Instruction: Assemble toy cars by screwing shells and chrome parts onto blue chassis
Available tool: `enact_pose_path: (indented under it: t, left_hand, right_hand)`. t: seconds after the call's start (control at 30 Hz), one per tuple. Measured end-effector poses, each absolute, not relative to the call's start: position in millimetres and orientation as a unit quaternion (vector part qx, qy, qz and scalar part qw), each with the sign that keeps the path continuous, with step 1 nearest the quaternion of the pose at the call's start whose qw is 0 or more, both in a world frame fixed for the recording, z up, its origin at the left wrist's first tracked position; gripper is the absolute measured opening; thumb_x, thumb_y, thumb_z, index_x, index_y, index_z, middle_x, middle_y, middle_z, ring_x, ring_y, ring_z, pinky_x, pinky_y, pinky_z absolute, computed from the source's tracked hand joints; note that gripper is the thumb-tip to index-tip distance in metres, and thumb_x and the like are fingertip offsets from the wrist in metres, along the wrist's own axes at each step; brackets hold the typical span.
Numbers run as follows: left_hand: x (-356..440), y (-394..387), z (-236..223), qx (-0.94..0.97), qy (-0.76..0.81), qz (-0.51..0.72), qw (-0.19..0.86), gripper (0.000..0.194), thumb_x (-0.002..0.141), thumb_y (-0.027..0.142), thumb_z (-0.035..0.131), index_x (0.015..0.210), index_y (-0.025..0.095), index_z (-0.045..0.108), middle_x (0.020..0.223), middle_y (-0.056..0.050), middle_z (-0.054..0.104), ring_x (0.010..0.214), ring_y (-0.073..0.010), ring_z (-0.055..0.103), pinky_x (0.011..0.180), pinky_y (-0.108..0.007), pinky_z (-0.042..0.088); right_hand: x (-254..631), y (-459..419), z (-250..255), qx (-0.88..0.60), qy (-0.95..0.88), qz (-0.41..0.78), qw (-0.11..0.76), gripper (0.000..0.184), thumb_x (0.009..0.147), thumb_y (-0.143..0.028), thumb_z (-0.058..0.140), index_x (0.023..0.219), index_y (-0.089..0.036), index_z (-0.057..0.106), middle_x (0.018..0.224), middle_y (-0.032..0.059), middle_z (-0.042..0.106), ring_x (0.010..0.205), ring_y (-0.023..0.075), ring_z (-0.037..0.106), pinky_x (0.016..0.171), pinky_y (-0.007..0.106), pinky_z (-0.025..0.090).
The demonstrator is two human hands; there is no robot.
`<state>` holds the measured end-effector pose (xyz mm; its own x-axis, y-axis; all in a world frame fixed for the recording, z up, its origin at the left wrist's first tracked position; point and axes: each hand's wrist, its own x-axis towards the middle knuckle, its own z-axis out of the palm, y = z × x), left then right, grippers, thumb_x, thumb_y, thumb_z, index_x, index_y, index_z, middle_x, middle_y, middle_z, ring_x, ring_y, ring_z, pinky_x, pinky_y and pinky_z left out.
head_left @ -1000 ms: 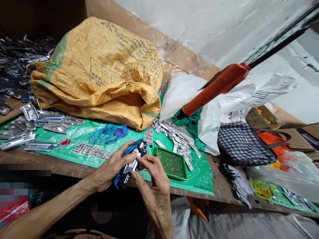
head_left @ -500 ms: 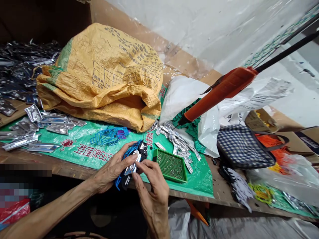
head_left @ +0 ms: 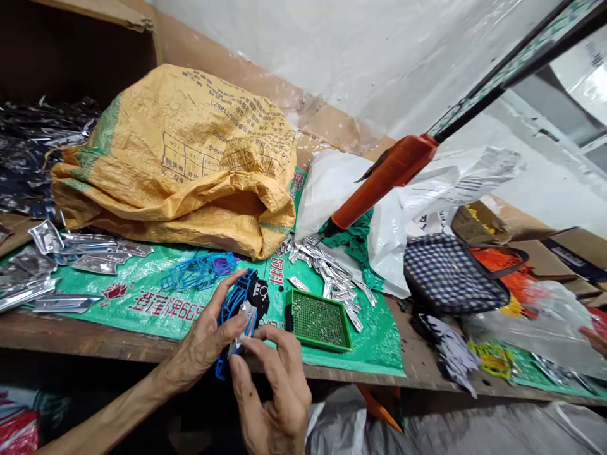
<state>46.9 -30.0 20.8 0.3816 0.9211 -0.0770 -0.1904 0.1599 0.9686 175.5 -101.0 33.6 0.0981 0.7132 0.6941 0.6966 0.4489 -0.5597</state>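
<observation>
Workshop, small-parts assembly type. Indicators: orange-red power driver (head_left: pixel 382 183), suspended, right of centre; green tray (head_left: pixel 327 344) of tiny metal pieces (head_left: pixel 325 321), lower centre; heaped metal parts (head_left: pixel 33 151), left edge; worn wooden workbench (head_left: pixel 95 338), lower frame.

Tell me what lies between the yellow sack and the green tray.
In the head view, green sheeting with red lettering, a loose silver strip and the left end of a silver pile.
</observation>
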Motion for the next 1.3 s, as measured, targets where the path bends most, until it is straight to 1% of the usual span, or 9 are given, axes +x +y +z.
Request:
enact_pose_path:
  t: [0.1, 0.2, 0.37, 0.5, 0.73, 0.83, 1.1, 1.2, 1.3]
  left_hand:
    - [49, -31, 12, 0.548, 0.398, 0.430, 0.597, 0.083, 0.089, 0.064, 0.062, 0.158, 0.034, 0.028, 0.162, -0.004, 0.038, 0.146, -0.0372, 0.036, 0.119, -0.047, 0.031]
    - [52, -32, 9, 0.557, 0.412, 0.436, 0.575, 0.083, 0.089, 0.067, 0.059, 0.158, 0.032, 0.027, 0.164, -0.005, 0.034, 0.148, -0.0384, 0.033, 0.120, -0.050, 0.030]
    - [57, -36, 13, 0.545, 0.417, 0.459, 0.564, 0.084, 0.090, 0.073, 0.053, 0.157, 0.029, 0.030, 0.162, -0.009, 0.037, 0.145, -0.0386, 0.039, 0.120, -0.052, 0.028]
    - [57, -37, 14, 0.547, 0.410, 0.447, 0.577, 0.078, 0.094, 0.069, 0.048, 0.158, 0.030, 0.027, 0.164, -0.007, 0.035, 0.144, -0.0379, 0.040, 0.115, -0.048, 0.038]
    - [53, -31, 4, 0.554, 0.423, 0.418, 0.583, 0.082, 0.093, 0.066, 0.053, 0.160, 0.030, 0.024, 0.157, -0.008, 0.045, 0.136, -0.0357, 0.050, 0.113, -0.046, 0.042]
    - [54, -30, 4, 0.548, 0.430, 0.418, 0.583, 0.083, 0.092, 0.067, 0.054, 0.160, 0.030, 0.025, 0.158, -0.008, 0.043, 0.135, -0.0360, 0.050, 0.111, -0.047, 0.043]
    - [55, -36, 13, 0.531, 0.436, 0.426, 0.589, 0.078, 0.095, 0.068, 0.049, 0.159, 0.032, 0.025, 0.160, -0.006, 0.038, 0.136, -0.0370, 0.045, 0.120, -0.053, 0.028]
    - [55, -37, 17, 0.516, 0.430, 0.432, 0.602, 0.080, 0.095, 0.067, 0.049, 0.160, 0.031, 0.022, 0.158, -0.007, 0.040, 0.134, -0.0373, 0.047, 0.120, -0.053, 0.028]
    - [54, -35, 20, 0.507, 0.422, 0.431, 0.615, 0.083, 0.093, 0.066, 0.054, 0.161, 0.032, 0.020, 0.154, -0.006, 0.045, 0.133, -0.0355, 0.048, 0.118, -0.048, 0.034]
  right_hand:
    - [170, -103, 32, -0.566, -0.652, -0.032, 0.503, 0.019, 0.092, -0.023, 0.068, 0.111, -0.021, 0.066, 0.103, 0.0085, 0.067, 0.096, 0.0209, 0.066, 0.084, 0.035, 0.056]
    - [163, -106, 29, -0.584, -0.636, -0.010, 0.505, 0.019, 0.094, -0.021, 0.064, 0.113, -0.020, 0.065, 0.104, 0.0085, 0.068, 0.097, 0.0193, 0.067, 0.083, 0.031, 0.057]
    - [153, -109, 32, -0.615, -0.604, -0.046, 0.505, 0.019, 0.098, -0.023, 0.058, 0.115, -0.019, 0.064, 0.099, 0.0087, 0.072, 0.091, 0.0195, 0.071, 0.075, 0.029, 0.058]
    - [152, -109, 35, -0.625, -0.611, -0.075, 0.481, 0.020, 0.097, -0.020, 0.059, 0.117, -0.018, 0.063, 0.093, 0.0073, 0.074, 0.083, 0.0184, 0.073, 0.071, 0.027, 0.058]
    - [155, -105, 28, -0.608, -0.639, -0.173, 0.438, 0.022, 0.096, -0.018, 0.059, 0.116, -0.010, 0.066, 0.092, 0.0115, 0.078, 0.077, 0.0215, 0.074, 0.067, 0.033, 0.057]
    - [155, -102, 32, -0.598, -0.651, -0.190, 0.427, 0.018, 0.096, -0.018, 0.058, 0.109, -0.009, 0.066, 0.086, 0.0115, 0.078, 0.071, 0.0215, 0.074, 0.064, 0.032, 0.057]
    - [155, -96, 57, -0.614, -0.660, -0.220, 0.374, 0.018, 0.098, -0.018, 0.052, 0.097, -0.009, 0.068, 0.076, 0.0111, 0.074, 0.063, 0.0217, 0.072, 0.053, 0.031, 0.056]
    - [155, -95, 59, -0.611, -0.669, -0.193, 0.377, 0.017, 0.098, -0.017, 0.053, 0.096, -0.009, 0.069, 0.074, 0.0104, 0.071, 0.062, 0.0195, 0.071, 0.051, 0.027, 0.056]
    - [153, -93, 56, -0.614, -0.659, -0.195, 0.387, 0.018, 0.099, -0.019, 0.053, 0.099, -0.010, 0.069, 0.082, 0.0128, 0.071, 0.067, 0.0193, 0.072, 0.054, 0.026, 0.058]
